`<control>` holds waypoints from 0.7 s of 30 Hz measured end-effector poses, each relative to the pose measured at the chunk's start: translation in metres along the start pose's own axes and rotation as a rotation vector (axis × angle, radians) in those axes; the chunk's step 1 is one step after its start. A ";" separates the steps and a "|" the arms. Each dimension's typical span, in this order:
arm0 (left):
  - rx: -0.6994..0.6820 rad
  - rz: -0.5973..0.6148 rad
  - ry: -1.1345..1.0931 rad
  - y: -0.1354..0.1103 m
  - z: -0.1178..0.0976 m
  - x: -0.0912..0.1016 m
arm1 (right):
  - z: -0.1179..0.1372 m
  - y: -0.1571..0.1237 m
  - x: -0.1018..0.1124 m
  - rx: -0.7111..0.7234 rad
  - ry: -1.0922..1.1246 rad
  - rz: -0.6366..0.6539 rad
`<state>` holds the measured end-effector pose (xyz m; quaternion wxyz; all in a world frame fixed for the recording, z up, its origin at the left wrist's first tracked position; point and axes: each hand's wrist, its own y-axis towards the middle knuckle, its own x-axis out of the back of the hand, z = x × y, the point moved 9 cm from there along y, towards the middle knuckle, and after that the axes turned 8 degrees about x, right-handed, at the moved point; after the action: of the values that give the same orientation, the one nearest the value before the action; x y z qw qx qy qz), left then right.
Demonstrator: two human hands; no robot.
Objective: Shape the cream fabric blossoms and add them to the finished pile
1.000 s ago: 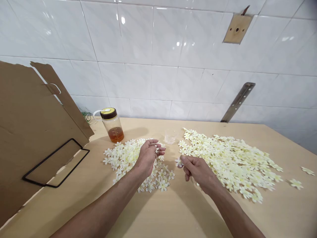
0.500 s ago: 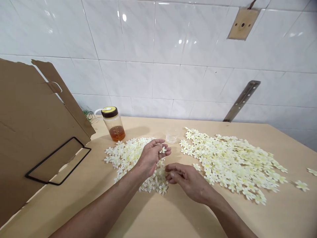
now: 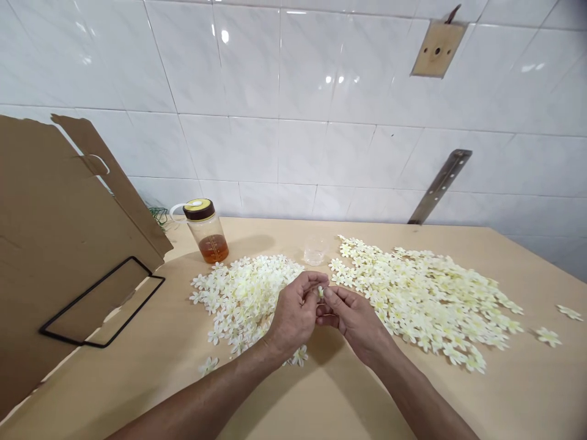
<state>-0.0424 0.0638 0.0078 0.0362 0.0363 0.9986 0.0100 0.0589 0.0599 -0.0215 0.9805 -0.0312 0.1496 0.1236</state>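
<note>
My left hand [image 3: 296,315] and my right hand [image 3: 353,318] meet above the wooden table [image 3: 321,391], fingertips pinched together on one small white fabric flower [image 3: 320,291]. To the left of my hands lies a smaller pile of white and cream flowers [image 3: 243,293]. A larger pile of the same flowers [image 3: 426,293] spreads to the right. One loose flower [image 3: 208,365] lies near my left forearm.
A plastic bottle [image 3: 207,231] with amber liquid and a dark lid stands at the back left. A small clear cup [image 3: 315,250] sits between the piles. Flattened cardboard [image 3: 55,244] with a black wire frame [image 3: 101,302] leans at the left. A white tiled wall rises behind.
My left hand, which held a flower over the left pile, has come down to the right. My right hand rose from the table to meet it, and both now pinch one flower.
</note>
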 end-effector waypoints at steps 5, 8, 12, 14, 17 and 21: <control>-0.048 0.016 0.098 -0.004 -0.002 -0.001 | 0.001 -0.002 0.003 -0.042 -0.044 0.012; -0.062 0.024 0.078 -0.004 -0.004 -0.001 | 0.001 -0.003 0.005 -0.074 -0.087 0.014; -0.046 -0.016 0.053 -0.001 -0.004 0.004 | 0.003 -0.002 0.015 -0.072 -0.155 -0.035; -0.037 -0.066 0.029 0.003 -0.004 0.012 | 0.005 -0.001 0.022 -0.061 -0.185 -0.068; 0.001 -0.121 -0.039 0.009 -0.004 0.022 | 0.008 0.003 0.032 -0.036 -0.226 -0.089; 0.095 -0.126 -0.132 0.014 -0.001 0.026 | 0.008 0.006 0.040 -0.029 -0.284 -0.100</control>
<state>-0.0675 0.0795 0.0069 0.1005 -0.0242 0.9938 -0.0421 0.0970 0.0761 -0.0263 0.9961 -0.0352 0.0059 0.0801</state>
